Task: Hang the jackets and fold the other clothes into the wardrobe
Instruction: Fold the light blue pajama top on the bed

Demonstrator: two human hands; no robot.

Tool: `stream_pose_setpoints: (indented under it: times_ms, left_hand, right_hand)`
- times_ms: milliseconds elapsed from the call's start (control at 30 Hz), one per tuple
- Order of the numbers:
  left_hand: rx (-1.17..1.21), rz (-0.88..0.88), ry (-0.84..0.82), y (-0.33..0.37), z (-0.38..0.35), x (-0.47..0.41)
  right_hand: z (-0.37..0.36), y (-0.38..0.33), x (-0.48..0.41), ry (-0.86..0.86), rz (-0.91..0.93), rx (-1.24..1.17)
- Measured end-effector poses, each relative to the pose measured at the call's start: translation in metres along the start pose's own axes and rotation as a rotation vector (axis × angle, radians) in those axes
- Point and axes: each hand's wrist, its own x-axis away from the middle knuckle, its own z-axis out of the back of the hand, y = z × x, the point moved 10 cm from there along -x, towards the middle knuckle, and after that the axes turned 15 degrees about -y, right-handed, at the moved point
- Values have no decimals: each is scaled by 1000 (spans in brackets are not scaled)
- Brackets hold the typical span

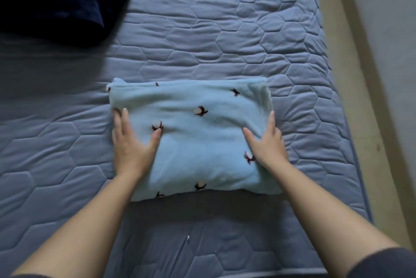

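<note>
Head view: left hand (130, 142) and right hand (266, 144), fingers flat, press the folded garment (195, 142) mid-bed (225, 29); it probably needs lifting next.

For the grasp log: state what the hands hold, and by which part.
Nothing gripped: left hand and right hand press flat on the side edges of the folded blue garment.
</note>
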Motion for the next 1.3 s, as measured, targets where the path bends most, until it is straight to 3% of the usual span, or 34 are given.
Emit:
stream_pose_setpoints:
  times_ms: [100, 200, 267, 400, 567, 767, 1000, 1133, 1300]
  left_hand:
    - [397, 237, -92, -38, 7, 9]
    - [712, 399, -468, -55, -20, 22]
    - [758, 416, -605, -52, -25, 28]
    - [728, 360, -482, -38, 7, 26]
    - [737, 264, -569, 13, 57, 62]
    - [784, 136, -750, 95, 141, 130]
    - [694, -31, -932, 221, 253, 233]
    - [619, -142, -1025, 310, 279, 303]
    - [489, -337, -1217, 426, 251, 438]
  right_hand:
    - [3, 18, 3, -136, -49, -249]
    - [-10, 31, 6, -364, -90, -555]
    - [-18, 32, 18, -505, -97, -663]
    - [-9, 25, 47, -516, -16, -834]
    - [25, 15, 122, -472, 61, -909]
    - [97, 2, 258, -342, 91, -931]
    - [186, 8, 466, -65, 144, -1004]
    - [227, 52, 590, 130, 154, -1076]
    - [255, 160, 749, 427, 119, -1202]
